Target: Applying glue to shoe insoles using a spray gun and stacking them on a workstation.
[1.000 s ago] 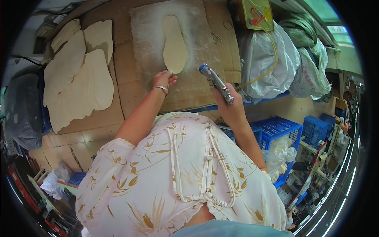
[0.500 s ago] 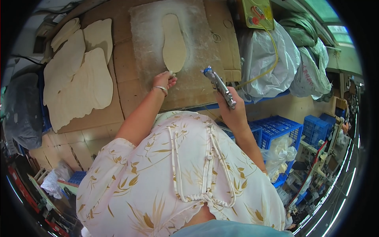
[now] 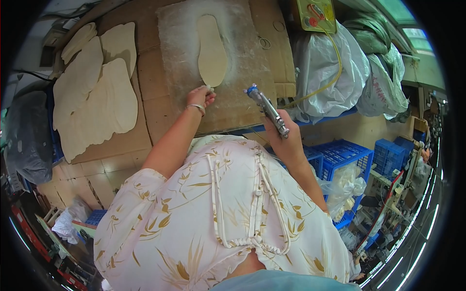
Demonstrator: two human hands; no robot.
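Observation:
A cream, sole-shaped insole (image 3: 212, 51) lies lengthwise on a whitish, residue-coated sheet (image 3: 177, 58). At its rounded near end is my left hand (image 3: 200, 95), thumb and fingers pinched together on the edge. My right hand (image 3: 285, 138) is wrapped around a silver spray gun (image 3: 270, 110) with a blue ring near its nozzle. The gun is held to the right of the insole, apart from it, with its nozzle facing forward and left. Part of its handle is hidden by my fingers.
Several cream insole pieces (image 3: 109, 102) overlap on the cardboard (image 3: 141, 138) at left. A yellow hose (image 3: 335, 77) runs from a yellow can (image 3: 315, 14) at the far right. Beside it sit plastic bags (image 3: 330, 72). Blue crates (image 3: 347, 155) stand below the table's right side.
The spray gun has turned slightly, its nozzle shifting a little left and nearer. My left hand keeps its pinch at the insole's near end. The whole view has shifted slightly.

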